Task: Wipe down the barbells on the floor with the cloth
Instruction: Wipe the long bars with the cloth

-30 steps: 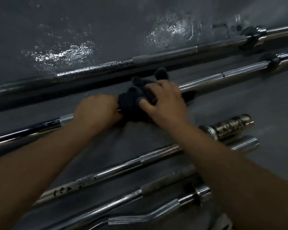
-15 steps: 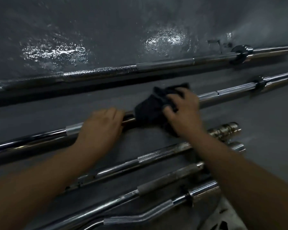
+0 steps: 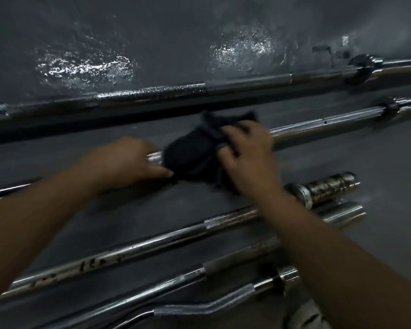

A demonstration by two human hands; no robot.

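We see the right hand [image 3: 247, 160] gripping a black cloth [image 3: 190, 155] bunched over the second bar [image 3: 318, 125] at mid-frame. The left hand [image 3: 128, 162] holds that bar just left of the cloth. Another bar [image 3: 247, 80] lies above and three more [image 3: 152, 243] lie below on the floor [image 3: 377, 162].

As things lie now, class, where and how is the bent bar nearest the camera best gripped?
Grip the bent bar on its knurled, angled stretch, probably from above: it lies flat on the floor, a straight bar lies close alongside, and the knurling gives purchase.
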